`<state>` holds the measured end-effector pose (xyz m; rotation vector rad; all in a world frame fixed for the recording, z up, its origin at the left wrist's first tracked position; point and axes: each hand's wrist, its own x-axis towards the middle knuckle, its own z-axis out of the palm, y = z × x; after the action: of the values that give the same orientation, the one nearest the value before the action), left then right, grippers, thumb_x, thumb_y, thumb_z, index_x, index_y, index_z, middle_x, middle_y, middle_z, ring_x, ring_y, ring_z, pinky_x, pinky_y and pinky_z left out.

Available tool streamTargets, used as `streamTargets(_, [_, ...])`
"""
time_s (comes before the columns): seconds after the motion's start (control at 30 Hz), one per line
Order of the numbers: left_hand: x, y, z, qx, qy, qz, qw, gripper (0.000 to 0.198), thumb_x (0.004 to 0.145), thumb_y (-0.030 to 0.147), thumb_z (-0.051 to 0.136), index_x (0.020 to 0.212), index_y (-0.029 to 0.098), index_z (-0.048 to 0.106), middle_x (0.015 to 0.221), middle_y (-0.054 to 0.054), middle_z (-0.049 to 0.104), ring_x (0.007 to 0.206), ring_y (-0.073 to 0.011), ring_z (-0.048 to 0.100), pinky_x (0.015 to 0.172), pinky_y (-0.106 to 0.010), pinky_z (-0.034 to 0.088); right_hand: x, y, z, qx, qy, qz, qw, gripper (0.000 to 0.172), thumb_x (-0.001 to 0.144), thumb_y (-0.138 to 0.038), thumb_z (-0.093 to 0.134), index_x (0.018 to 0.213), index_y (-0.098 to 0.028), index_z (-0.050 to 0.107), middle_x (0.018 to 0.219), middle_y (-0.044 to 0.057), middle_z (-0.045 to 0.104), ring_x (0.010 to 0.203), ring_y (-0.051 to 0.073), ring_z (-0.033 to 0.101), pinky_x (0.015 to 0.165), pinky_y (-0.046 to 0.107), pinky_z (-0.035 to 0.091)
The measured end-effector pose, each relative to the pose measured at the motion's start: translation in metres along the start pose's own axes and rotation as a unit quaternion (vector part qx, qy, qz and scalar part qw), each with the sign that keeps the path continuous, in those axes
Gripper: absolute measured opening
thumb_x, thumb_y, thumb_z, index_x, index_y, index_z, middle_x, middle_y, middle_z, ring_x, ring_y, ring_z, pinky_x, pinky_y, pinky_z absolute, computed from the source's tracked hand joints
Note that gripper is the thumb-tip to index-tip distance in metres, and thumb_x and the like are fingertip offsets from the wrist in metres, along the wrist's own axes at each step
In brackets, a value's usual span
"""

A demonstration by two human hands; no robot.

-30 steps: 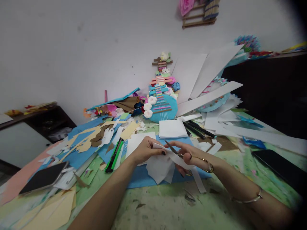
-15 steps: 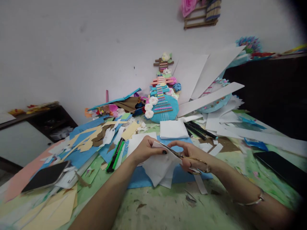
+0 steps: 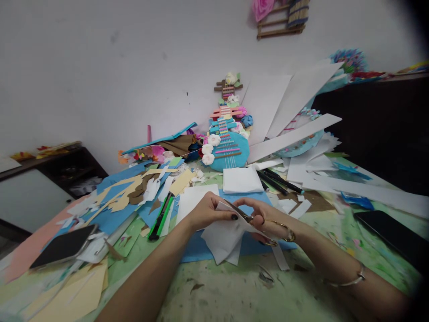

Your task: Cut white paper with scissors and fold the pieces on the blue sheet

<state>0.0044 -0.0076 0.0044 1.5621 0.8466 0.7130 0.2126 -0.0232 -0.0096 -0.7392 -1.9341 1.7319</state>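
Observation:
My left hand [image 3: 212, 209] pinches a piece of white paper [image 3: 223, 239] at its upper edge, thumb on top. My right hand [image 3: 263, 217] is closed round the gold-coloured handles of a pair of scissors [image 3: 241, 212], whose blades point left along the paper's top edge. A narrow flap of the paper stands beside the blades. Beneath both hands lies a blue sheet [image 3: 197, 250], with a white paper strip [image 3: 280, 258] near its right end. Just beyond the hands sits a stack of white paper squares [image 3: 241, 180].
A green box cutter [image 3: 161, 217] lies left among paper scraps. Black markers [image 3: 278, 181] lie behind my right hand. One phone [image 3: 63, 246] is at left, a second dark phone [image 3: 390, 235] at right. A blue paper instrument [image 3: 231, 152] with white flowers leans on the wall.
The scissor blades have closed further, and a flap of paper now stands out along them. Both hands keep nearly the same place, with the paper tilted slightly.

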Motion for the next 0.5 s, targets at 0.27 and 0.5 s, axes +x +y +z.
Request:
streamTargets(0.27, [0.0013, -0.0012, 0.001, 0.031, 0.015, 0.003, 0.999, 0.028, 0.057, 0.035, 0.078, 0.068, 0.009, 0.075, 0.051, -0.004, 0.062, 0.046, -0.0084, 0.046, 0.043, -0.018, 0.031, 0.0005, 0.0063, -0.004, 0.024, 0.01, 0.009, 1.0, 0.091, 0.056, -0.069, 0.067, 0.124, -0.015, 0.037, 0.044, -0.007, 0.051, 0.032, 0.008, 0.04, 0.032, 0.016, 0.029])
streamTargets(0.5, [0.0009, -0.0008, 0.0035, 0.063, -0.016, 0.012, 0.998, 0.03, 0.062, 0.035, 0.075, 0.077, 0.009, 0.076, 0.053, -0.002, 0.061, 0.046, -0.0058, 0.042, 0.044, -0.018, 0.029, 0.001, 0.0023, -0.0021, 0.023, 0.001, 0.009, 1.0, 0.094, 0.054, -0.076, 0.06, 0.122, -0.015, 0.037, 0.046, -0.008, 0.049, 0.036, 0.007, 0.042, 0.033, 0.015, 0.032])
